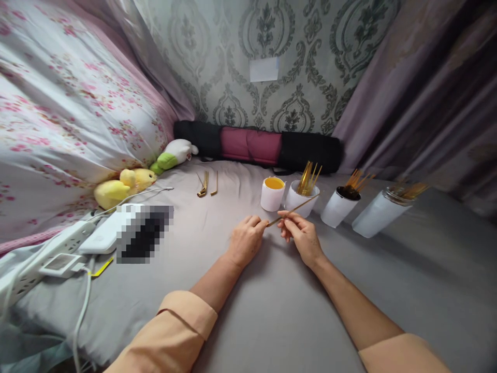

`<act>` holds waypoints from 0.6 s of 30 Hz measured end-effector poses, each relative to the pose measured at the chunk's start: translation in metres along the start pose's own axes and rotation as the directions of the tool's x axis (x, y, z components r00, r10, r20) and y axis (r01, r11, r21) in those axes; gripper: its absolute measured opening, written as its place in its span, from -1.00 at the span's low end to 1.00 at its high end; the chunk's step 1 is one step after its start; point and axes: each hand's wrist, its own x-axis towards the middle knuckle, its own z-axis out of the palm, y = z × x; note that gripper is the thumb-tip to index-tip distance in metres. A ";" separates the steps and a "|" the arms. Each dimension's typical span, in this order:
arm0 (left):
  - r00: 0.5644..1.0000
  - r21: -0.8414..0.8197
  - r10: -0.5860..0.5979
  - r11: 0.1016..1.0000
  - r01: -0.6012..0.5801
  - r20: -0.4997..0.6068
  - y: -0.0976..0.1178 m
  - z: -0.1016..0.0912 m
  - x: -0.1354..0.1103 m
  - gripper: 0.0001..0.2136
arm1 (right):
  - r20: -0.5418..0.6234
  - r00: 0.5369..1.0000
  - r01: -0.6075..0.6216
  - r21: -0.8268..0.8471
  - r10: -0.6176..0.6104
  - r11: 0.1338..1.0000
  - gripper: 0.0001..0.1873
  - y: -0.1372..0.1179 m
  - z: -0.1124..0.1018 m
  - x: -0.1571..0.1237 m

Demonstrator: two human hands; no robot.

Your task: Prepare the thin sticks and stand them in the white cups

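We pinch a thin gold stick (302,205) in the grip of our left hand (247,241) and right hand (305,238). A white cup (294,199) stands nearby.

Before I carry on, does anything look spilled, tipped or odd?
Nothing looks spilled, and the held stick shows no damage. The rightmost jar seems to lean, though the next cup slants too, so it may be lens distortion. A pixelated patch covers something at left.

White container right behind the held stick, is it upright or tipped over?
Upright: the white container stands on the gray sheet, its rim facing up, with gold sticks rising out of it.
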 end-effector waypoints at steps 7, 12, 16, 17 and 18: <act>0.997 0.030 -0.037 0.999 0.035 0.070 0.002 -0.002 0.001 -0.74 | -0.002 1.000 -0.010 0.010 0.010 1.000 -0.67 0.001 0.001 0.000; 0.997 -0.009 -0.035 0.999 0.036 0.072 0.001 0.000 0.001 -0.74 | -0.026 0.999 -0.021 -0.036 0.020 0.999 -0.63 0.003 0.002 0.000; 0.998 -0.092 -0.054 0.994 0.058 0.042 -0.001 0.004 0.001 -0.74 | -0.028 1.000 -0.015 -0.044 0.014 0.999 -0.62 0.005 0.002 0.001; 0.998 -0.123 -0.061 0.990 0.064 0.032 -0.001 0.005 0.001 -0.75 | -0.027 1.000 -0.012 -0.042 0.011 0.999 -0.63 0.006 0.001 0.001; 0.997 -0.158 -0.067 0.985 0.070 0.022 -0.002 0.006 0.001 -0.75 | -0.028 1.000 -0.009 -0.040 0.008 0.999 -0.63 0.007 0.001 0.001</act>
